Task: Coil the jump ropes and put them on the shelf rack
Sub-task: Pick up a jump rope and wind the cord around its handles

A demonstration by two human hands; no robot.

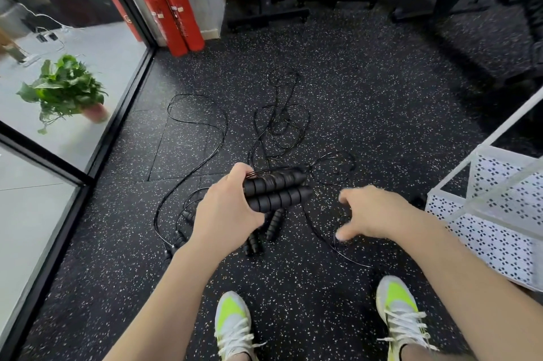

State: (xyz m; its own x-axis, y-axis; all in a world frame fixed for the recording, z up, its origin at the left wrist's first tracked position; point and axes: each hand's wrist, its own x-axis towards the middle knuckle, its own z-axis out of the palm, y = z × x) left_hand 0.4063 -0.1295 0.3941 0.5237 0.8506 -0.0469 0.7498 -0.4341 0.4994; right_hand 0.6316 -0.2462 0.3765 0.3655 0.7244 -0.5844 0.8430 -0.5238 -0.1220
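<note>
Handles (pixel 276 191) of one black jump rope, two ribbed foam grips side by side, sit clamped in the left hand (pixel 226 210), with cord wound over them. The right hand (pixel 370 213) hangs blurred, fingers spread loosely, touching a thin cord (pixel 332 238). More ropes (pixel 279 122) sprawl on the speckled rubber floor (pixel 367 96). White perforated shelf rack (pixel 493 231) stands just right. Labels on the red fire extinguishers (pixel 173 13) are unreadable.
</note>
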